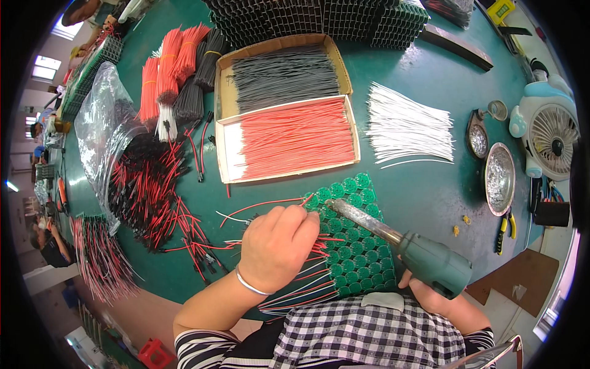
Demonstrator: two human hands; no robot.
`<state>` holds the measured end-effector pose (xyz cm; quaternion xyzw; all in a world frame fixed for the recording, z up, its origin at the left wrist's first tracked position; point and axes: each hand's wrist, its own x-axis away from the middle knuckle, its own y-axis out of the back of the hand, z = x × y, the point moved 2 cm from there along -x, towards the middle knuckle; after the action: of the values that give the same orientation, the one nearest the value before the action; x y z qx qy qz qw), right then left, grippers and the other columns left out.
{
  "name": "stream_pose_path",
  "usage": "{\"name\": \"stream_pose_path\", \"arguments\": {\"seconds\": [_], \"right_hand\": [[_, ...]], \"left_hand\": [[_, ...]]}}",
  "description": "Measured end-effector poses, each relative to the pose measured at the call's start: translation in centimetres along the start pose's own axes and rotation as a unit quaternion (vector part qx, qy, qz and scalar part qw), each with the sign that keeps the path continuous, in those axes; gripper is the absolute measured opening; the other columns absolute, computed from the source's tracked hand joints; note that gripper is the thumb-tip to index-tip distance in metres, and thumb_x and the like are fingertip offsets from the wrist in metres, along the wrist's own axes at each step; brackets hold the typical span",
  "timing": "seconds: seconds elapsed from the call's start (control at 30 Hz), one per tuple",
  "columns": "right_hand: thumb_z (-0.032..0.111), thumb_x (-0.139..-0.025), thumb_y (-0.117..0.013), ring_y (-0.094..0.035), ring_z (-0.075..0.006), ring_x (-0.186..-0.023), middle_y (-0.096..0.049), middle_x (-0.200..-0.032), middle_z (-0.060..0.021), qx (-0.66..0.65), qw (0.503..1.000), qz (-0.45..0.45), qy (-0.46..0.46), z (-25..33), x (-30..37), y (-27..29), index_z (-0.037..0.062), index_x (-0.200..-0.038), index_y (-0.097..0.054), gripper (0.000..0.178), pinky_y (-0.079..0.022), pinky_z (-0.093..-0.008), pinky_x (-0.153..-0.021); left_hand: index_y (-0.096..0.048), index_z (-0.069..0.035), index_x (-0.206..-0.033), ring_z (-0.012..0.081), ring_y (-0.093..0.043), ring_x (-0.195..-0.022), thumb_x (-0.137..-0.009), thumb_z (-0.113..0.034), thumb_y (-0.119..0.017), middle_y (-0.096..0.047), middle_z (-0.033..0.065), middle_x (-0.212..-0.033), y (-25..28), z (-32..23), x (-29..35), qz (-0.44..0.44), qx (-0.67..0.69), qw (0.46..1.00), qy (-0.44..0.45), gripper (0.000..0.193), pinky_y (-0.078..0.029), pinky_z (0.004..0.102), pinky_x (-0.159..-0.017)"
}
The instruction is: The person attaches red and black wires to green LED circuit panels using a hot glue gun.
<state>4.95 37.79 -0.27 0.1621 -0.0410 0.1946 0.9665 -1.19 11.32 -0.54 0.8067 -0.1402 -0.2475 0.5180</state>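
Observation:
My left hand (279, 246), a band round its wrist, is closed in a pinch at the upper left of a green circuit board panel (362, 267). A red wire (264, 203) runs to its fingertips, and the wire's end lies at a round board. My right hand (430, 298) is closed round a green soldering gun (433, 264), whose body partly hides the fingers. The gun's long metal tip (362, 218) points at the same corner, close to the wire end. Red, white and black wires (301, 286) stick out from the panel's left side beneath my left hand.
Beyond the panel stand a box of red wires (295, 138) and a box of black wires (286, 77). White wires (409, 126) lie to their right. Farther right are a metal dish (499, 178), pliers (505, 232) and a fan (553, 138). Connector wires (147, 184) heap at left.

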Motion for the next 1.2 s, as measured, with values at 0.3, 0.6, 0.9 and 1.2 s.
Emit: {"name": "stream_pose_path", "arguments": {"seconds": [0.3,0.6,0.9,1.2], "right_hand": [[0.001,-0.072,-0.062,-0.062,-0.0328,-0.081,-0.064,-0.093,-0.0129,0.044,0.997,0.06,0.004,0.7,-1.2,0.3,0.0027,-0.098,-0.062,0.026,-0.05,-0.0406,-0.073],[0.001,-0.074,-0.061,-0.063,-0.0327,-0.084,-0.065,-0.096,-0.0137,0.041,0.997,0.038,0.061,0.8,-1.6,0.1,0.0016,-0.1,-0.063,0.027,-0.05,-0.0412,-0.077],[0.003,-0.073,-0.062,-0.063,-0.0312,-0.079,-0.066,-0.088,-0.0114,0.021,0.998,0.049,-0.021,0.3,-0.3,0.2,0.0038,-0.098,-0.065,0.025,-0.05,-0.0399,-0.076],[-0.002,-0.075,-0.038,-0.063,-0.0217,-0.068,-0.051,-0.124,-0.0162,-0.148,0.988,0.024,-0.029,0.0,0.0,0.7,-0.0031,-0.132,-0.034,0.057,-0.05,-0.0291,-0.057]], "left_hand": [[-0.065,-0.003,-0.089,0.0226,-0.054,-0.064,-0.061,-0.001,-0.066,-0.052,0.0061,-0.075,-0.1,0.1,0.1,-0.006,0.004,1.0,0.002,0.028,-0.043,0.0334,-0.054],[-0.065,-0.003,-0.089,0.0227,-0.056,-0.065,-0.06,-0.002,-0.066,-0.054,0.0061,-0.074,0.0,0.1,0.0,0.004,0.008,1.0,0.007,0.029,-0.045,0.0331,-0.056],[-0.065,-0.004,-0.09,0.0229,-0.057,-0.066,-0.062,-0.002,-0.066,-0.054,0.0062,-0.074,-0.1,0.2,0.1,0.011,0.006,1.0,0.011,0.028,-0.046,0.0334,-0.056],[-0.062,-0.006,-0.094,0.0223,-0.057,-0.07,-0.066,-0.007,-0.068,-0.054,0.0057,-0.078,1.5,-0.9,-0.9,0.05,-0.034,0.997,0.043,0.029,-0.046,0.0321,-0.056]]}}
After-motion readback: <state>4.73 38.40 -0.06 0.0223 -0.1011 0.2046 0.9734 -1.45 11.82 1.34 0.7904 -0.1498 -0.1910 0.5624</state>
